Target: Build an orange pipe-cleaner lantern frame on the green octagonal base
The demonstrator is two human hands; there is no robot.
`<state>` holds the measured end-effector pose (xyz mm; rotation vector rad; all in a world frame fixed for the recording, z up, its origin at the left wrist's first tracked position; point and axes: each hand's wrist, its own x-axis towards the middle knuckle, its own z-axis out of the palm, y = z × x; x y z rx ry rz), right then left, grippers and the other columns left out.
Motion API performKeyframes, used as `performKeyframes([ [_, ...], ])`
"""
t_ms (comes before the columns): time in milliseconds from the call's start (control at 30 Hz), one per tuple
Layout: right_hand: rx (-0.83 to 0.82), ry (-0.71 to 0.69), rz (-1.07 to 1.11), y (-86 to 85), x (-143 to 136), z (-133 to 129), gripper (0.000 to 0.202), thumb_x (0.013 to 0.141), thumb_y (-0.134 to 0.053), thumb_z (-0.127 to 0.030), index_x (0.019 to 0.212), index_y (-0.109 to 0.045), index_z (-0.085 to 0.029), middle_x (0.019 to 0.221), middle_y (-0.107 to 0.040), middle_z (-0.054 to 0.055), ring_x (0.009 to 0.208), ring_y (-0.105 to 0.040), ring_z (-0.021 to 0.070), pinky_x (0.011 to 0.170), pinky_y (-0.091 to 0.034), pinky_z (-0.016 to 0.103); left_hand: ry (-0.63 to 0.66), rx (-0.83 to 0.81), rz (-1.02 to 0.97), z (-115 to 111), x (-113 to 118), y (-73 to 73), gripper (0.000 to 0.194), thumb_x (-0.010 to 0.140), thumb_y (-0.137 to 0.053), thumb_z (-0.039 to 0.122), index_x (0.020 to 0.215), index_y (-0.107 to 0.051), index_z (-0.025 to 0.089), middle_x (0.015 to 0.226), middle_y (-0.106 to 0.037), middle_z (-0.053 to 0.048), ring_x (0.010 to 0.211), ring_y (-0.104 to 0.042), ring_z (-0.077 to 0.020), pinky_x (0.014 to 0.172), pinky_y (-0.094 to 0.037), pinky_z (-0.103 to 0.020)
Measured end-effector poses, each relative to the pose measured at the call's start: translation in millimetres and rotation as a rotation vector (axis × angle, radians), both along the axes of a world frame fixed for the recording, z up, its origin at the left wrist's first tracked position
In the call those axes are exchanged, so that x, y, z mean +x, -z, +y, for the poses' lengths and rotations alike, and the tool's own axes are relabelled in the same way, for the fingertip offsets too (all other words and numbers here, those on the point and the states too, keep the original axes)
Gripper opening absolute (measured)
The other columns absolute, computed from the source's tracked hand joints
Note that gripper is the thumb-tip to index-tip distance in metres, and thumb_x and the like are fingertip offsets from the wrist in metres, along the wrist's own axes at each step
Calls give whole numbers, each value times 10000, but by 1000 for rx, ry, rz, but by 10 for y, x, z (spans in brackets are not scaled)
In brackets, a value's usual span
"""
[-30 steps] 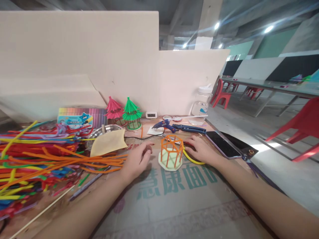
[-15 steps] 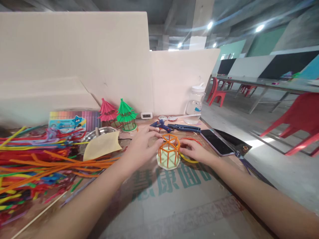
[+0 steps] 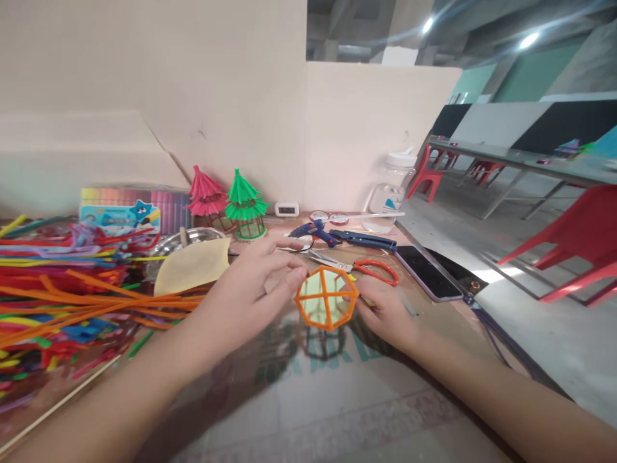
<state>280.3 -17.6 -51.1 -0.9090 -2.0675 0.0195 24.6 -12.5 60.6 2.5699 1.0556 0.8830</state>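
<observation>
A small orange cage-like frame point(image 3: 326, 293) on a pale octagonal base is tipped so that its spoked top faces me. Its shadow or reflection shows on the table below. My right hand point(image 3: 388, 312) grips it at its right side, with the fingertips partly hidden behind the rim. My left hand point(image 3: 250, 292) is at the upper left of the frame, fingers apart and thumb tip beside the rim; whether the thumb touches it is hard to tell. Red-handled scissors point(image 3: 376, 271) lie just behind my right hand.
Orange strips point(image 3: 120, 302) and colourful stems spread on the left, near a metal bowl point(image 3: 166, 243) and a marker set point(image 3: 120, 218). Pink point(image 3: 207, 193) and green point(image 3: 245, 206) roofed models stand behind. A glue gun point(image 3: 315, 231), blue tool point(image 3: 366, 240), phone point(image 3: 429, 273) and bottle point(image 3: 388, 193) are at the back right.
The orange frame has gone from upright to tipped with its top towards me. My right hand has closed on its side. The view has shifted, and the scissors show more.
</observation>
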Motion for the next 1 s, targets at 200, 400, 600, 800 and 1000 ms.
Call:
performKeyframes([
  [200,70,-33,-92,-47,14,-27,170,969,-492,-163,983,-658,-195,762,-680,50,704,-618,161,638,-493,276,71,-33,205,-121,33,35,267,970,-502,364,1072,-726,261,1453,-536,-71,1403,-417,-285,1144,-360,-512],
  [400,155,-57,-116,-18,46,-15,172,947,-508,-137,1030,-645,-200,818,-707,71,746,-635,181,691,-528,316,58,-207,158,-107,118,176,271,970,-487,346,939,-726,220,1549,-428,-66,1465,-332,-266,1182,-331,-482],
  [600,172,-60,-137,-7,58,-5,171,932,-518,-119,1028,-644,-180,815,-704,87,745,-629,195,685,-531,326,61,-229,95,-101,158,224,299,988,-440,344,904,-690,205,1498,-481,-75,1417,-402,-236,1175,-348,-449],
  [800,156,-64,-152,13,64,1,178,941,-502,-132,1038,-638,-191,825,-694,83,748,-623,191,680,-524,323,30,-184,60,-120,193,261,213,952,-496,263,833,-658,192,1378,-563,-97,1335,-485,-248,1132,-393,-434],
  [1000,148,-80,-135,21,54,2,175,941,-498,-132,1037,-633,-190,826,-693,81,755,-625,191,688,-521,324,64,-160,30,-112,214,248,182,945,-513,217,853,-667,189,1258,-610,-70,1192,-567,-215,1072,-441,-387],
])
